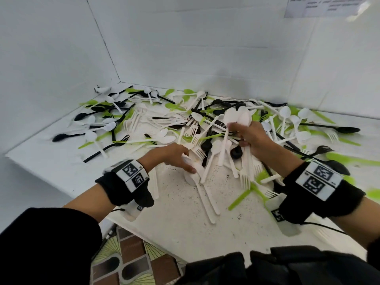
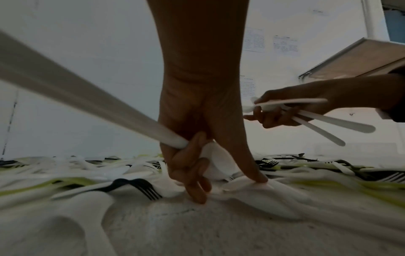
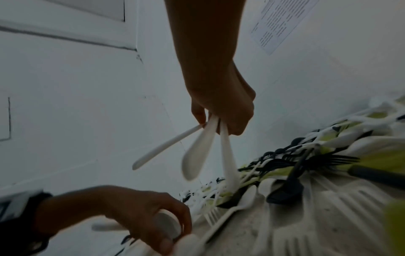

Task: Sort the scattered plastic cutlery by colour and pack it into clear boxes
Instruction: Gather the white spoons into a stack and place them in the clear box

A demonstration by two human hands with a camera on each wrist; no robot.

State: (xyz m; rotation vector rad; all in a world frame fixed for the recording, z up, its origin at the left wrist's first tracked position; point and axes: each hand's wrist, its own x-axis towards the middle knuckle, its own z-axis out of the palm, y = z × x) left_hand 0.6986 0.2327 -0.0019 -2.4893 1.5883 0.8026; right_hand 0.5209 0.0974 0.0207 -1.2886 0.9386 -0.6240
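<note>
White, black and green plastic cutlery lies heaped across the white table (image 1: 181, 219). My left hand (image 1: 176, 155) is low at the pile's near edge. It grips a white spoon (image 2: 215, 164) whose handle runs back past the wrist, while the thumb (image 2: 256, 176) presses on another white spoon lying on the table. My right hand (image 1: 253, 136) is raised a little above the heap and grips a bundle of white spoons (image 1: 238, 118), bowls pointing away. Their handles (image 3: 197, 155) fan out below the fist. No clear box is in view.
White walls close the table in at the back and left. Black spoons (image 1: 347, 130) and green pieces (image 1: 240, 199) are mixed through the pile. The table's near corner ends over a patterned floor (image 1: 131, 260). A printed sheet (image 1: 320, 6) hangs on the right wall.
</note>
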